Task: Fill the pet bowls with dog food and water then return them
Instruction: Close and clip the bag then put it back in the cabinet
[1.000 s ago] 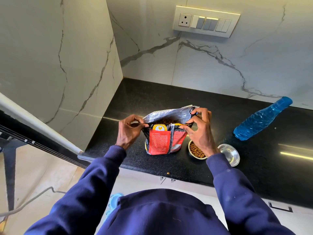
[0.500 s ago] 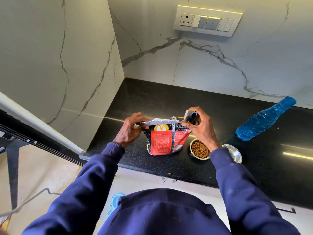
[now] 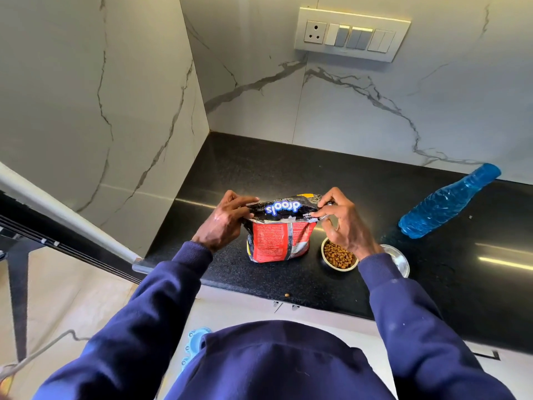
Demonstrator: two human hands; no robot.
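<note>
A red and black dog food bag stands upright on the black counter. Its top flap is folded over toward me. My left hand pinches the flap's left end and my right hand pinches its right end. Just right of the bag sits a small bowl full of brown kibble. A steel bowl stands beside it, partly hidden by my right sleeve; its contents cannot be made out. A blue water bottle stands farther right, near the wall.
One loose kibble lies near the counter's front edge. Marble walls close the counter at the back and left. A switch panel hangs on the back wall. A slanted rail runs along the left.
The bag's open top has been pressed flat and then folded over toward me, so the brand name now shows. Both hands stayed at the flap's ends.
</note>
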